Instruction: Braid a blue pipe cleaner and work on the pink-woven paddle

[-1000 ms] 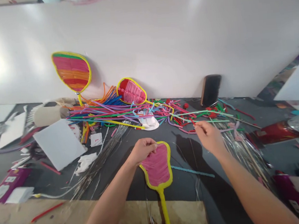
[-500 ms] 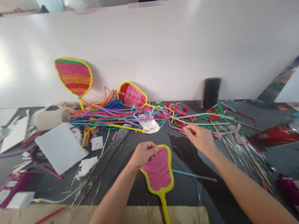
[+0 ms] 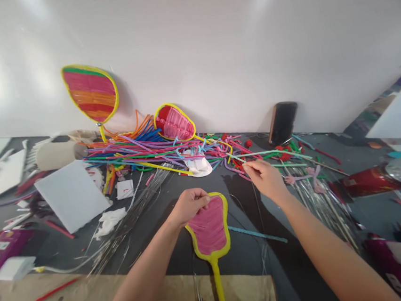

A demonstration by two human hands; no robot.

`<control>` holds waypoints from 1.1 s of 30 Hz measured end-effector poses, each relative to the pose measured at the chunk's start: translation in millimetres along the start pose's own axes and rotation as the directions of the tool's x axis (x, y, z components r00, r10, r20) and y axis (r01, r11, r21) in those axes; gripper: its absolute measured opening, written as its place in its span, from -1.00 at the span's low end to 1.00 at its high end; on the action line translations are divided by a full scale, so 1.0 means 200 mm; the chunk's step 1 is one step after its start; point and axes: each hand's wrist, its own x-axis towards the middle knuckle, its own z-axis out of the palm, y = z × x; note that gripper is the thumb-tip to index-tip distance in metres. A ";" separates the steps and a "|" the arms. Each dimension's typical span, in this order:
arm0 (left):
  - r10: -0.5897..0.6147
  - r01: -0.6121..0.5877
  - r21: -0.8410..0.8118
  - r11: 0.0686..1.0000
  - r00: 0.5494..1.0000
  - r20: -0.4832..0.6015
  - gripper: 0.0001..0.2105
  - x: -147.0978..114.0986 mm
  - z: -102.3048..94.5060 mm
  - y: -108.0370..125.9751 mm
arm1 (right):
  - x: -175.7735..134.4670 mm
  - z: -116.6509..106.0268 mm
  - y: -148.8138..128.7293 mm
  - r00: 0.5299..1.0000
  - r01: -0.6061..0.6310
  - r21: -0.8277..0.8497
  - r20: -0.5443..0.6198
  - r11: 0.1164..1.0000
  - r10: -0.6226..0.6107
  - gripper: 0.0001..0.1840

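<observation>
My left hand [image 3: 190,205] is closed in a pinch on the upper left edge of a hand fan [image 3: 208,230] with a pink face and a fuzzy yellow rim. The fan stands nearly upright, its yellow handle pointing down towards me. My right hand [image 3: 266,178] is raised to the right, thumb and forefinger pressed together. A fine dark strand [image 3: 259,206] hangs below it; what the fingertips hold is too small to make out. Behind those fingertips lie pale green pipe cleaners [image 3: 275,152]. A blue twisted pipe cleaner [image 3: 258,233] lies right of the fan.
A striped fan [image 3: 91,97] and a smaller pink-red fan [image 3: 174,123] stand against the white board [image 3: 191,52]. Piled pipe cleaners [image 3: 137,152] spread below them. A phone [image 3: 283,123] leans at the back. At right lies a red can [image 3: 377,180]; bare wires [image 3: 123,231] lie at left.
The view has tilted down slightly, shifting most of the scene a little left and up. Both hands keep nearly the same pose; my right hand sits slightly nearer the pale green pipe cleaners.
</observation>
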 end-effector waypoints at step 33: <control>0.029 -0.029 0.010 1.000 1.000 0.006 -0.83 0.00 0.00 -0.02 | 0.42 0.09 -0.14 0.967 -0.102 -0.130 0.220 0.986 0.129 -0.81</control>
